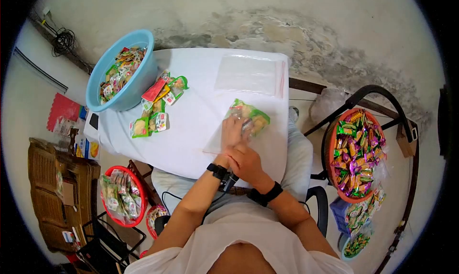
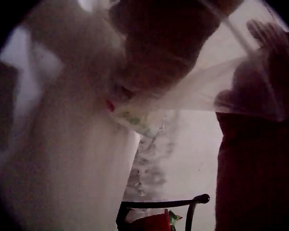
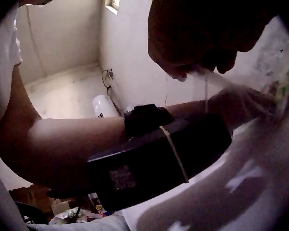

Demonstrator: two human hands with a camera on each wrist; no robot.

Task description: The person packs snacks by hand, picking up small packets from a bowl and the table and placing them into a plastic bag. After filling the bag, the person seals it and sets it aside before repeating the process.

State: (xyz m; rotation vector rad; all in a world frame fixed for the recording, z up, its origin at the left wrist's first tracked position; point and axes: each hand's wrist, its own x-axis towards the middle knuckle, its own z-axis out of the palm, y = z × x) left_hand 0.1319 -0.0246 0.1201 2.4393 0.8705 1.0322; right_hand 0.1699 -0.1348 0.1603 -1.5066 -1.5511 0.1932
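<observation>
In the head view my left hand (image 1: 231, 133) reaches inside a clear plastic bag (image 1: 213, 147), its fingers pointing forward onto green-edged snack packets (image 1: 258, 123). The packets show pale, round pieces through their film. My right hand (image 1: 245, 160) crosses close over the left wrist and pinches the bag's edge. In the right wrist view the thin film hangs from the fingertips of that right hand (image 3: 202, 38), while the left hand (image 3: 241, 102) lies beyond it within the bag. The left wrist view is dim, with a packet (image 2: 135, 121) just past the left hand (image 2: 159, 53).
Loose snack packets (image 1: 155, 104) lie left on the white table (image 1: 186, 145) beside a blue basin (image 1: 149, 63) of small packets. Flat clear bags (image 1: 246, 75) lie at the back. A red basket (image 1: 143, 190) stands lower left, an orange basket (image 1: 330, 154) of wrapped sweets right.
</observation>
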